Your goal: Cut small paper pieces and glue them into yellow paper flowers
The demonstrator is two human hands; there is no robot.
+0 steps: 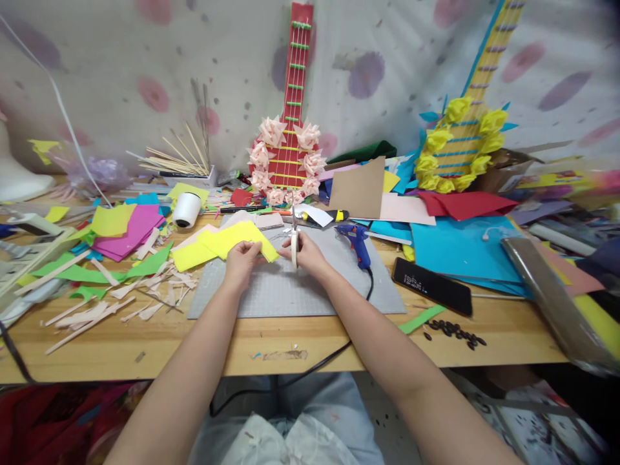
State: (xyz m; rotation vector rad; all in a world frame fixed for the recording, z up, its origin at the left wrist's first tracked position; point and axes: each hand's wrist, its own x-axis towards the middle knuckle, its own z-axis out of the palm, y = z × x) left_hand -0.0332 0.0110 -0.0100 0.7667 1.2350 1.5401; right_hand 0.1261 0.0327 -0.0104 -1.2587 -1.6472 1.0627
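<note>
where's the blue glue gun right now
In the head view the blue glue gun lies on the far right part of the grey cutting mat, just right of the right hand.

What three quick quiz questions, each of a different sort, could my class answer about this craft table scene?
1. True or false: the left hand holds a yellow paper sheet.
2. Which tool lies just right of the right hand? A) blue glue gun B) hammer C) stapler
3. Fill in: the hands work over a grey ______ mat.

Key: 1 true; 2 A; 3 cutting. The right hand grips scissors, blades pointing away from the person.
</note>
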